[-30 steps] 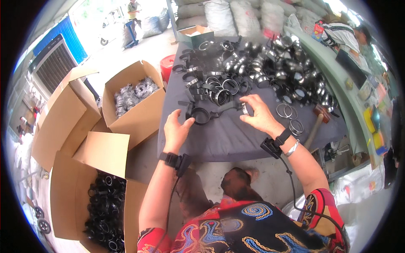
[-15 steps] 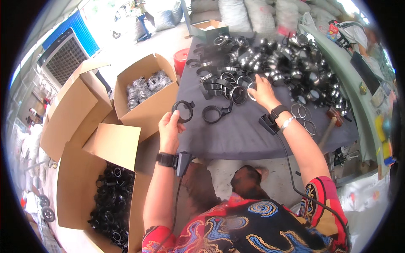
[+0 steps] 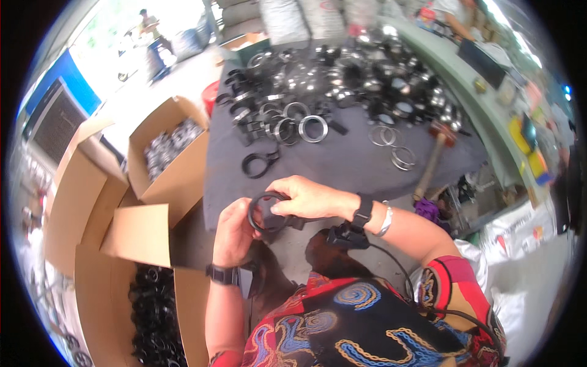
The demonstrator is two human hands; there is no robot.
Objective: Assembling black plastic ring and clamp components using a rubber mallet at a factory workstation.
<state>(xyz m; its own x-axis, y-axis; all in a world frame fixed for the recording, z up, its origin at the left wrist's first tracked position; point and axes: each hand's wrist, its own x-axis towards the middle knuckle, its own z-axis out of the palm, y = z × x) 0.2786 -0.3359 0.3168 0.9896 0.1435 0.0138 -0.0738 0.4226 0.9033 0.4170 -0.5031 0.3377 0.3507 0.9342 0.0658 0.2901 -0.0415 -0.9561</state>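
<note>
Between my two hands, just off the table's near edge, is a black plastic ring [image 3: 251,215] with a small tab. My left hand [image 3: 232,231] is closed on its left side. My right hand [image 3: 309,197] is closed round its upper right rim, the thumb reaching toward the middle. Beyond my hands lies another black ring with a tab [image 3: 249,166], flat on the grey cloth [image 3: 330,168]. Behind that stand several black rings with silver rims, the nearest a silver-rimmed ring [image 3: 313,129]. To the right lie thin silver rings [image 3: 383,136].
A large heap of black and silver rings [image 3: 348,73] covers the table's far side. A hammer [image 3: 430,165] lies at right. To the left stand a carton of wrapped parts [image 3: 183,189] and a carton of black rings [image 3: 92,300]. A person [image 3: 150,27] is far off.
My right hand has come back from the rings at the pile to the black ring in my left hand. That ring is now nearer to me. The view has swung right.
</note>
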